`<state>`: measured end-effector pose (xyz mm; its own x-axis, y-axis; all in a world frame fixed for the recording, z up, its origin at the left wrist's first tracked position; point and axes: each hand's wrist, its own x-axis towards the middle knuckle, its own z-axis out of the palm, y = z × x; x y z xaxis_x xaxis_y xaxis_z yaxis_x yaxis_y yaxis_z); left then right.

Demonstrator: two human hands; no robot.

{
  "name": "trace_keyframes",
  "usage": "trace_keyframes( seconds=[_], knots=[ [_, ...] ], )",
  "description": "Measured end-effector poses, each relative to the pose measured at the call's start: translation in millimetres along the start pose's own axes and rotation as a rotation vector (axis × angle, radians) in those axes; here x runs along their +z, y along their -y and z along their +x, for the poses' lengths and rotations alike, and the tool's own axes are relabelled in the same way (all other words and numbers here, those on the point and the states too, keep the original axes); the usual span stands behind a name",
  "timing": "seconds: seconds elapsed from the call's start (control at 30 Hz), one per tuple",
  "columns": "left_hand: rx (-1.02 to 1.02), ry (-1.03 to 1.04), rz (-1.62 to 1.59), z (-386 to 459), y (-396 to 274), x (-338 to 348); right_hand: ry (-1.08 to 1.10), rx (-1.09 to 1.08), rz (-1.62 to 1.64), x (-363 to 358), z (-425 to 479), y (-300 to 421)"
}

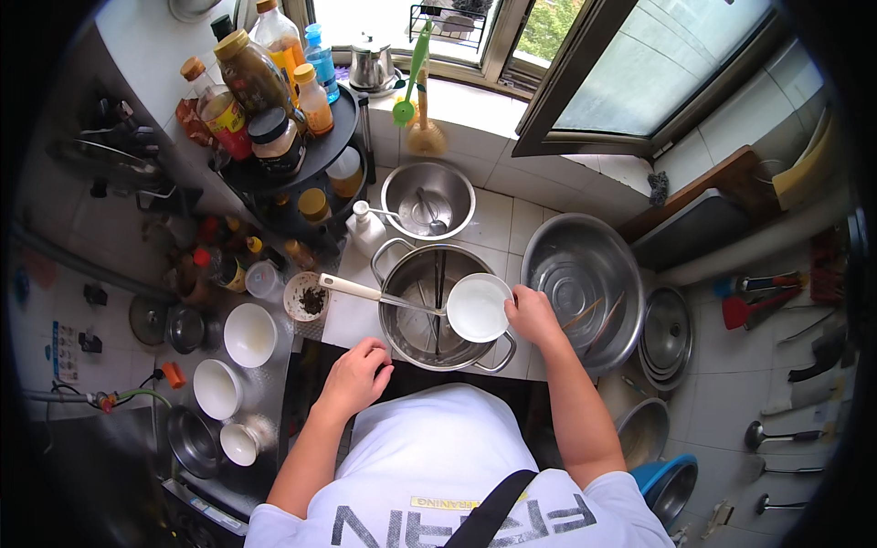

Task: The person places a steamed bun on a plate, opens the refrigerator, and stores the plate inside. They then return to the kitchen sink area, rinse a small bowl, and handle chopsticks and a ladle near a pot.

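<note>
My right hand point(534, 316) grips the rim of a white bowl point(478, 308), holding it over the right side of a two-handled stainless steel pot point(404, 270). Across the pot lies a utensil with a cream handle point(349, 286); its far end meets the bowl's left edge in this view. Dark chopsticks point(439, 274) are in the pot, partly hidden by that utensil. My left hand point(357, 375), fingers loosely bent and nothing in them, hovers beside the pot's lower left rim. Right of the pot is a large steel basin point(548, 250) holding wooden chopsticks point(582, 314).
Behind the pot stand a steel bowl point(464, 185) with a spoon point(435, 220) and a white pump bottle point(366, 229). White bowls point(251, 335) and a speckled bowl of dark scraps point(291, 294) line the left counter. A bottle-laden rack point(329, 147) rises back left; an open window point(644, 75) leans inward.
</note>
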<state>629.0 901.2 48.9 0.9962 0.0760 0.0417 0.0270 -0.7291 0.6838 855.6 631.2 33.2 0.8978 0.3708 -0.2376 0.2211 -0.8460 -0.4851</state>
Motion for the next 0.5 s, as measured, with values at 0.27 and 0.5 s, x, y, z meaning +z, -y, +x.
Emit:
trace_keyframes(
  seconds=[0.27, 0.5],
  knots=[
    [-0.034, -0.036, -0.017, -12, 5, -8, -0.058, -0.037, -0.112, 5, 1, 9],
    [0.001, -0.053, -0.025, -15, 3, -2, -0.116, -0.098, -0.142, 8, 9, 7]
  ],
)
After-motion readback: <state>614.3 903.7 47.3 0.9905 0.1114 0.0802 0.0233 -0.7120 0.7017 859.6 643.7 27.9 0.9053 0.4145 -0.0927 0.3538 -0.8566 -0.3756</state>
